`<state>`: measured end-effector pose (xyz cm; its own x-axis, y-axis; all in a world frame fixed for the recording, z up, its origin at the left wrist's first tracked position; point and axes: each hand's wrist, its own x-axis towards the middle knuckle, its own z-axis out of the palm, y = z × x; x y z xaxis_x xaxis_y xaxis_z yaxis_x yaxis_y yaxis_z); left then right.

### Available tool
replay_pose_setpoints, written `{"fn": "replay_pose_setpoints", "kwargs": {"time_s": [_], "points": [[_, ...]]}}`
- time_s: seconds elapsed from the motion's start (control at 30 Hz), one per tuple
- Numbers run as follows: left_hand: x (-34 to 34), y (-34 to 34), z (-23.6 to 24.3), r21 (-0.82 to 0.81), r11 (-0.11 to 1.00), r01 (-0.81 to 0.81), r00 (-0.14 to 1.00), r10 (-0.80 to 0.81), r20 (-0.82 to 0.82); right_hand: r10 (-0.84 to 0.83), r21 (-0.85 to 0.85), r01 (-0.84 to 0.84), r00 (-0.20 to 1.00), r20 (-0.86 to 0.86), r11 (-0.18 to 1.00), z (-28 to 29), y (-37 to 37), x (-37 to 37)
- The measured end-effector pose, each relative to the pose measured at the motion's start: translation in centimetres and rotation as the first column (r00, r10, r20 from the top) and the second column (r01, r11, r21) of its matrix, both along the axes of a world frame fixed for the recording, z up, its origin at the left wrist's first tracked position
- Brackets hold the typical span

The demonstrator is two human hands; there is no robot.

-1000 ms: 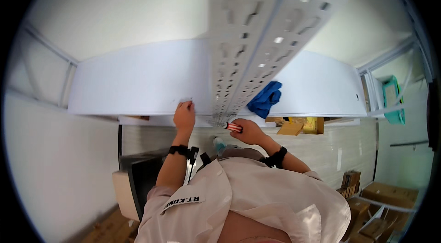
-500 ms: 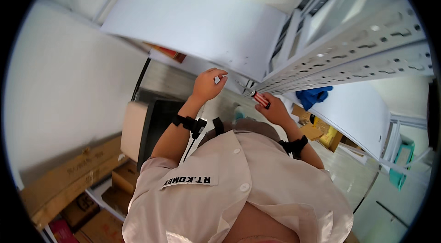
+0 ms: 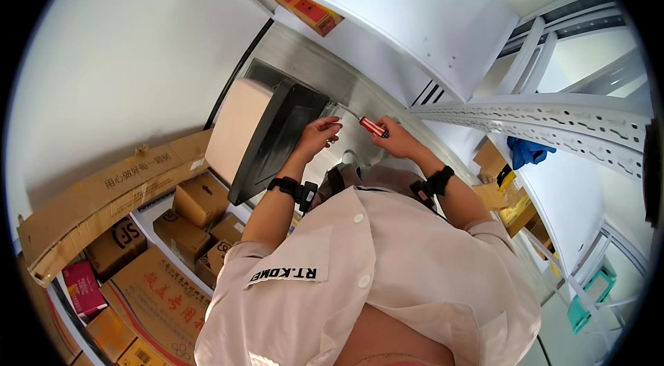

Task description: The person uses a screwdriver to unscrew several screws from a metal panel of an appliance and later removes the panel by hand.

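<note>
Light is bright, with fisheye bowing toward black corners.

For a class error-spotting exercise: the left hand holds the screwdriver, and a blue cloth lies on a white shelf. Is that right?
No: the head view shows the right hand holding the screwdriver. The blue cloth does lie on a white shelf.

Pale beige shirt (image 3: 429,262), white buttons (image 3: 358,218), black lettering (image 3: 285,274) on a chest flap (image 3: 304,252), black wristbands (image 3: 437,183) with small modules (image 3: 309,197)
</note>
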<state>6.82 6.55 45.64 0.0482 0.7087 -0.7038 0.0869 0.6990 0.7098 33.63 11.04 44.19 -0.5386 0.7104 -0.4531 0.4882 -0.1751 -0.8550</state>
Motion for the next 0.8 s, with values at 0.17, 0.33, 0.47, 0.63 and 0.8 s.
{"fn": "replay_pose_setpoints", "kwargs": {"time_s": [0.17,0.33,0.47,0.63,0.8], "points": [[-1.4,-2.6,-2.7,-0.094,0.98,-0.176,0.983,0.18,0.044,0.008,-0.023,-0.01,0.997,-0.082,1.0,-4.4,-2.7,-3.2],[-1.9,-3.3,-4.8,-0.086,0.938,-0.337,0.932,0.345,0.113,-0.144,-0.298,0.1,0.981,-0.131,0.949,-2.9,-4.4,-5.2],[-0.5,-2.1,-4.6,-0.097,0.918,-0.383,0.909,0.394,0.135,-0.239,-0.379,0.162,0.957,-0.165,0.911,-2.8,-4.5,-5.1],[1.6,0.6,-3.4,0.035,0.909,-0.416,0.9,0.406,0.161,-0.223,-0.32,0.148,0.952,-0.21,0.936,0.3,-2.1,-4.6],[2.0,2.8,-2.8,0.064,0.851,-0.522,0.847,0.507,0.16,-0.2,-0.289,0.139,0.961,-0.193,0.947,1.0,0.8,-4.7]]}}
